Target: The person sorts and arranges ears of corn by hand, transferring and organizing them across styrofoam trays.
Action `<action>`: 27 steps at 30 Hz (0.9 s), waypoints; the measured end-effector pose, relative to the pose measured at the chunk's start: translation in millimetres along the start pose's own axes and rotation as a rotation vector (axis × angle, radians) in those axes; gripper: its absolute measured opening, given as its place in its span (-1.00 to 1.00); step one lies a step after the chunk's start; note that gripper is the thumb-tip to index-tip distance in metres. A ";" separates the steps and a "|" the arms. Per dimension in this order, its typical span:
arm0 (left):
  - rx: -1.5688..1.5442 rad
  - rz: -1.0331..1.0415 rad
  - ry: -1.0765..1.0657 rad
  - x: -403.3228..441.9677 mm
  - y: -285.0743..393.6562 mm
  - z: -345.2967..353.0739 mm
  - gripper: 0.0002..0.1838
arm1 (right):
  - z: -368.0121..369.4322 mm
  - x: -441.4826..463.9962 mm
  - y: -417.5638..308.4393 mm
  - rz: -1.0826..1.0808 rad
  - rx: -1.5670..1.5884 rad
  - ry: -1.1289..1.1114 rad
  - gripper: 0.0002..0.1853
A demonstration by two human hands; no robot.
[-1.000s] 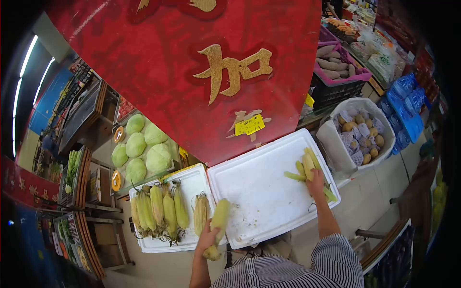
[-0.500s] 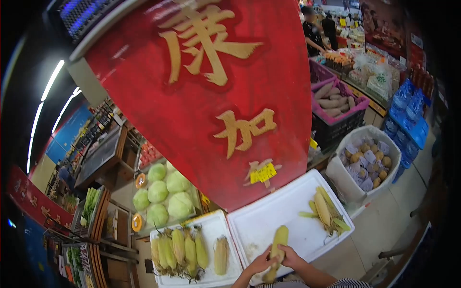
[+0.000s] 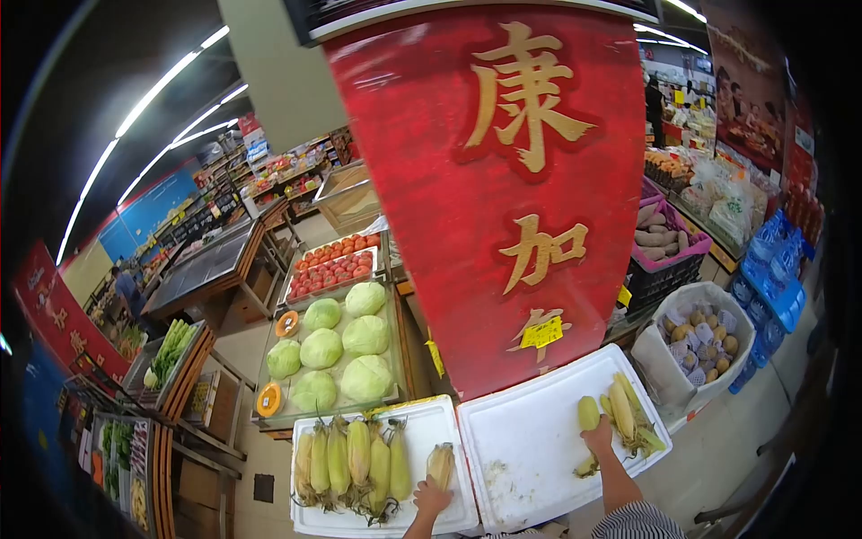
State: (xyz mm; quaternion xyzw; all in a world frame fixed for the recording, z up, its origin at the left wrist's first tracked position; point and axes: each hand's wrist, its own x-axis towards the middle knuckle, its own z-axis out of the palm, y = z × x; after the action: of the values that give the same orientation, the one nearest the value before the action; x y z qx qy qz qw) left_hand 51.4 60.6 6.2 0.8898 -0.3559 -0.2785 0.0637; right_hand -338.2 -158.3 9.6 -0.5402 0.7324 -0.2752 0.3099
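My left hand (image 3: 433,497) is closed around the lower end of a single ear of corn (image 3: 441,463), which lies in the left white foam box (image 3: 422,413). Beside it in that box is a row of several husk-covered ears (image 3: 357,454), their silk ends toward me. My right hand (image 3: 597,437) grips another ear of corn (image 3: 587,412) at the right side of the right foam box (image 3: 525,440). Just right of that hand lie a few peeled-looking ears (image 3: 624,402) with loose husk leaves.
A red panel with gold characters (image 3: 512,198) rises right behind the boxes. Cabbages (image 3: 366,334) and tomatoes (image 3: 332,272) stand at the back left. To the right are a sack of potatoes or similar round produce (image 3: 700,346), a crate of long tubers (image 3: 660,238) and bottled water (image 3: 772,251).
My hands were together on one ear over the right box. They have parted: the right moved right with an ear, the left took hold of the lone ear in the left box. The view turned.
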 end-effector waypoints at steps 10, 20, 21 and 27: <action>-0.035 0.110 0.101 4.2 -25.0 11.5 -0.28 | 34.6 4.4 -20.4 -0.269 -0.327 0.098 -0.21; 0.060 0.146 0.105 -7.5 -35.2 25.7 -0.17 | -197.4 -220.9 -341.3 -1.266 0.610 -0.850 -0.68; 0.044 0.147 0.092 -4.1 -33.4 20.1 -0.17 | -204.1 -230.7 -346.5 -1.347 0.654 -0.923 -0.69; 0.087 0.114 0.088 2.2 -35.5 23.4 -0.16 | -208.2 -262.2 -344.0 -1.558 0.860 -1.075 -0.72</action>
State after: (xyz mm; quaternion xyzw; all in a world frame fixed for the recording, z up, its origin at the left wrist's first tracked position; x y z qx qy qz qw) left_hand 61.2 87.3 -25.5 0.8814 -0.4145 -0.2194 0.0566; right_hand -222.2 17.0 441.2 -0.7590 -0.2145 -0.3601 0.4983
